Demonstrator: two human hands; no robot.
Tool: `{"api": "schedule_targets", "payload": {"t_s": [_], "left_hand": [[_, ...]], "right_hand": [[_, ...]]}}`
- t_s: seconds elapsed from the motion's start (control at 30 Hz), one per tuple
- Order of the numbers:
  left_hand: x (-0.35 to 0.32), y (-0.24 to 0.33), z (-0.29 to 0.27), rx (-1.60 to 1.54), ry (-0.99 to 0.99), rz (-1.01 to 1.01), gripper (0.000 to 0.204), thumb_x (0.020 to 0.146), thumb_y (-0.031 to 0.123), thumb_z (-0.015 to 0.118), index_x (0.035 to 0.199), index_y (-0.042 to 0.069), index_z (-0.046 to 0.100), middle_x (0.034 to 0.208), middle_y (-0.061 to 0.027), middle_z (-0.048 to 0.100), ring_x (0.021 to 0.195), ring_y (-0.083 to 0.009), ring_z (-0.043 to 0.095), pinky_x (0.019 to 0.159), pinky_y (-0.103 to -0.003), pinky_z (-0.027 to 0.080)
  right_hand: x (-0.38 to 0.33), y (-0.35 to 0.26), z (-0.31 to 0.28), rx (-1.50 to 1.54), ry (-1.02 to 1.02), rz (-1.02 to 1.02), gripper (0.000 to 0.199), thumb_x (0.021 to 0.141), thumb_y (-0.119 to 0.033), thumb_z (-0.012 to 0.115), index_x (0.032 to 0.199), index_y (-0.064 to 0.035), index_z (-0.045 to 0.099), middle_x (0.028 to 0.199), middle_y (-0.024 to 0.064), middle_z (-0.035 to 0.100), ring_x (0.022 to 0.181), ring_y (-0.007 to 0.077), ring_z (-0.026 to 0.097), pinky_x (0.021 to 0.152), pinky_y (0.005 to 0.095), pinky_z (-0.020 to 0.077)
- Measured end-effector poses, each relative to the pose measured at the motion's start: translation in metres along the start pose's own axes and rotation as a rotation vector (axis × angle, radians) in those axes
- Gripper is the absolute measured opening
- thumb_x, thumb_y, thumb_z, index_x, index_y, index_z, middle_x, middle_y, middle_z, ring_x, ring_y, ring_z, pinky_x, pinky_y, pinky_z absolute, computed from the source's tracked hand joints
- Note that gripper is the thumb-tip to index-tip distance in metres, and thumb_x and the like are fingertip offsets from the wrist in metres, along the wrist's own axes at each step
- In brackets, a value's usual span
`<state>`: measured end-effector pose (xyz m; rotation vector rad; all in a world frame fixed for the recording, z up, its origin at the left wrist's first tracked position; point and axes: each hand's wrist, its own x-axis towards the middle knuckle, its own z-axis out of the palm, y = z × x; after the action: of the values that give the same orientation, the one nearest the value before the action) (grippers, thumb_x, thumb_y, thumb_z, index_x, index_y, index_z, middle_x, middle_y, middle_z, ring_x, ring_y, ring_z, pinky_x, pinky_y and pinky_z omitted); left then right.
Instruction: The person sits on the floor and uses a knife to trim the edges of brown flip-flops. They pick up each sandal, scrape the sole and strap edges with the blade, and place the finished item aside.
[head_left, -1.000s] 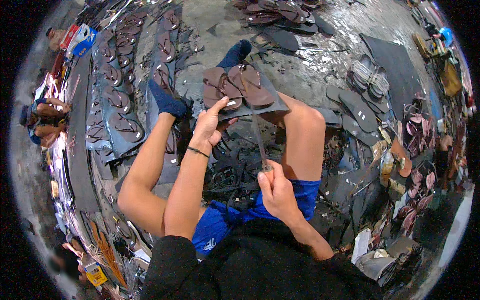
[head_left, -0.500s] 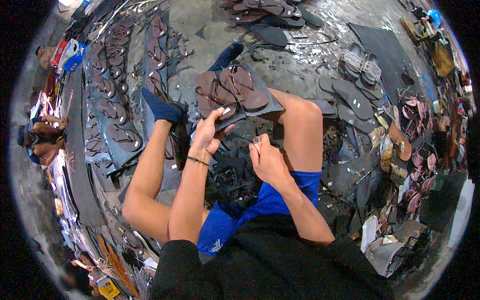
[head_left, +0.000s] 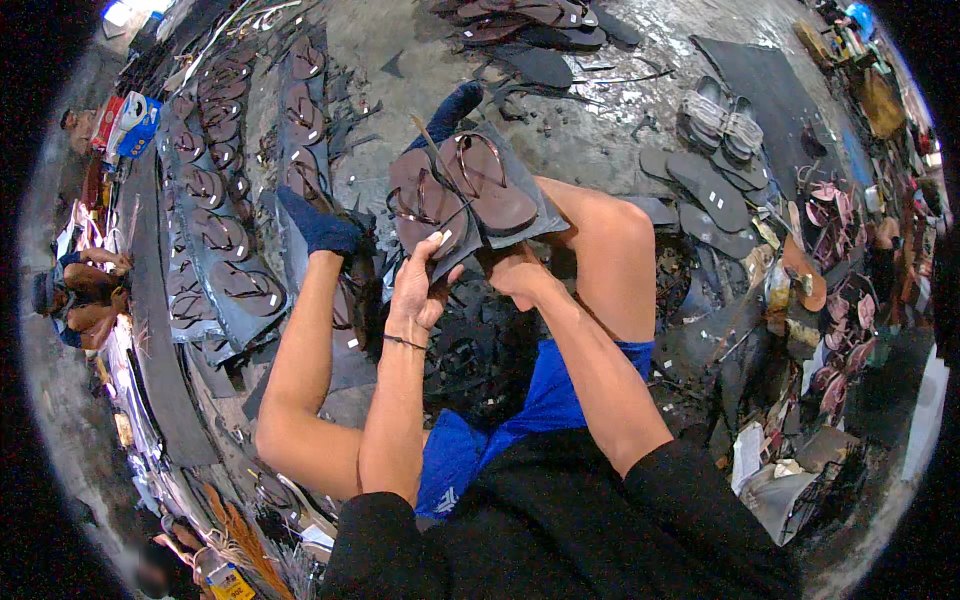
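A pair of brown thong sandals, one on the left point(head_left: 408, 182) and one on the right point(head_left: 500, 200), lies on a dark rubber sheet point(head_left: 546, 218) held up between my knees. With fingers and thumb, my left hand point(head_left: 412, 288) grips the sheet and left sandal at their near edge. My right hand point(head_left: 515, 276) is closed at the sheet's near edge, its fingers partly hidden beneath. A thin knife blade point(head_left: 428, 138) shows between the sandals, its tip beyond their far side; the handle is hidden in my right hand.
Rows of brown sandals point(head_left: 222, 235) on dark sheets lie to the left. Grey soles point(head_left: 708, 190) and a bundled pair of sandals point(head_left: 722, 120) are at right. More footwear point(head_left: 530, 15) is piled at the far side. Another person point(head_left: 85, 290) sits at far left.
My right hand has moved forward to the sheet's near edge, and the blade now extends past the sandals' far side. My left hand keeps its grip on the sheet.
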<state>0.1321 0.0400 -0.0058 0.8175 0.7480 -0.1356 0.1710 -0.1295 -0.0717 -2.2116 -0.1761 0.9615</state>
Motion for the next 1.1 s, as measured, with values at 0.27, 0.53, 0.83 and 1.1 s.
{"api": "schedule_targets", "payload": {"t_s": [0.27,0.53,0.83,1.1], "left_hand": [[0.0,-0.002,0.002,-0.172,0.013,0.007,0.024,0.087,0.021,0.067,0.105,0.006,0.063,0.097,-0.0029,0.066,0.079,-0.0124,0.064,0.058,-0.024,0.057],[-0.161,0.056,-0.033,1.048,0.166,0.565,0.056,0.077,0.021,0.075,0.124,0.0,0.054,0.112,-0.0107,0.064,0.101,-0.0268,0.061,0.088,-0.034,0.049],[-0.341,0.099,-0.092,-0.09,0.572,1.07,0.051,0.091,0.036,0.059,0.127,0.001,0.049,0.107,-0.011,0.064,0.09,-0.0234,0.067,0.077,-0.039,0.056],[-0.303,0.034,-0.102,0.007,0.529,0.553,0.031,0.091,0.022,0.066,0.113,0.002,0.059,0.105,-0.0033,0.065,0.09,-0.0114,0.063,0.08,-0.026,0.052]], "right_hand": [[0.072,-0.06,0.023,0.286,0.003,-0.033,0.051,0.086,-0.042,0.056,0.1,0.0069,0.055,0.088,0.0207,0.066,0.078,0.029,0.065,0.061,0.0429,0.0521],[0.116,-0.125,0.065,0.404,0.068,-0.218,0.055,0.093,-0.045,0.049,0.108,0.0081,0.048,0.087,0.0237,0.064,0.067,0.0322,0.066,0.056,0.0431,0.0521],[-0.072,-0.125,0.028,0.811,0.002,-0.491,0.045,0.099,-0.027,0.049,0.138,-0.0092,0.036,0.095,0.0062,0.062,0.074,0.0077,0.054,0.061,0.022,0.0456],[-0.246,-0.042,0.018,0.215,-0.064,-0.786,0.03,0.077,-0.012,0.074,0.106,-0.0067,0.068,0.088,0.0113,0.068,0.068,0.0203,0.064,0.064,0.0296,0.0521]]}}
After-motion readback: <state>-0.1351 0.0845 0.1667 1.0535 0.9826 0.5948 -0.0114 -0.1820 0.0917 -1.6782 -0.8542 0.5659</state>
